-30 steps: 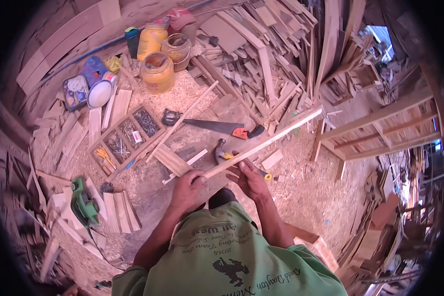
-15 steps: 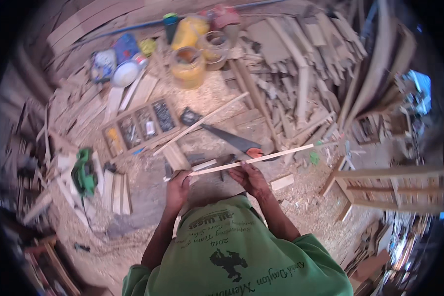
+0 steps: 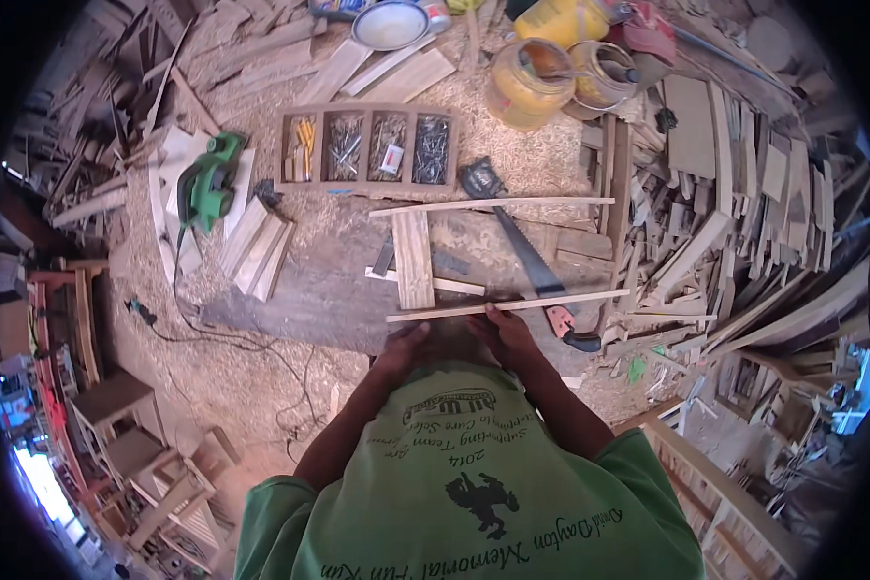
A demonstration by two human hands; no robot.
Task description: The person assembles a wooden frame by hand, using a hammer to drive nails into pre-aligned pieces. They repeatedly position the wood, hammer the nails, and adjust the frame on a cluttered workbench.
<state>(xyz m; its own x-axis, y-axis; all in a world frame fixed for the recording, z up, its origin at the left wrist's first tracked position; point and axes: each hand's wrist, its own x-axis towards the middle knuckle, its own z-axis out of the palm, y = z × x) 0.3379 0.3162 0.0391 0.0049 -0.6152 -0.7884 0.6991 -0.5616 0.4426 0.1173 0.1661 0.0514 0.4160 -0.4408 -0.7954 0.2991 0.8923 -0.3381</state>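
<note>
Right hand (image 3: 508, 334) pinches the thin wooden strip (image 3: 445, 312), which extends past it both ways.

the strip (image 3: 551, 301) is pale tan, the planer (image 3: 209, 184) green, the shirt (image 3: 459, 464) green patterned with black.

Thin wooden strip (image 3: 532, 303), pale, straight, slightly slanted

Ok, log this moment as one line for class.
Right hand: gripping thin pale wooden strip | left hand: by strip's left end, contact unclear | beyond: brown wooden four-compartment tray
</note>
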